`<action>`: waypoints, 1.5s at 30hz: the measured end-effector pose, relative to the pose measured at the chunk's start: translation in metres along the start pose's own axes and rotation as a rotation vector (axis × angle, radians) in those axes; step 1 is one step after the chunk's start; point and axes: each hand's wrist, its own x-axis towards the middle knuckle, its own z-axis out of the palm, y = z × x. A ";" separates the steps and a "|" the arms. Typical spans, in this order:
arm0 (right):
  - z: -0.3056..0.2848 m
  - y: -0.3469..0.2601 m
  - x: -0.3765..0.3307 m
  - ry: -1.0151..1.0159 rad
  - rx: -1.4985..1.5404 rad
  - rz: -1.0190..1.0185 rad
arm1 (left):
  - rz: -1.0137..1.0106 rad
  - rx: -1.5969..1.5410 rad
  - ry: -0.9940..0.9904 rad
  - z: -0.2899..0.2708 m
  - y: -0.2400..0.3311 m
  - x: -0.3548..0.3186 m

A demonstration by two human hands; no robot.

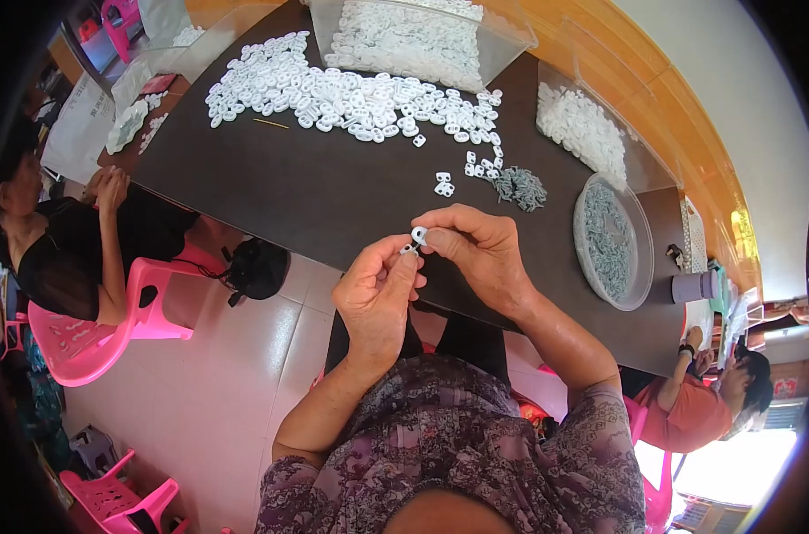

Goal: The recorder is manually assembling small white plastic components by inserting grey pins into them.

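Note:
Both of my hands meet over the near edge of the dark table. My left hand pinches a small white plastic piece with dark holes between thumb and fingers. Touching or almost touching it is a white oval plastic piece, which my right hand grips between thumb and index finger. Whether the two are joined I cannot tell. Just beyond my hands lie a few similar white pieces. A heap of small grey screw-like parts is to the right of them, and a wide spread of white oval pieces covers the far side.
A clear bin of white pieces stands at the back, another clear box at the right. A round tray holds grey parts beside a grey cup. A thin yellow stick lies left. People sit at both sides.

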 end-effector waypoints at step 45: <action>-0.003 0.008 -0.004 0.022 -0.299 -0.269 | -0.011 -0.153 -0.041 0.007 -0.007 0.005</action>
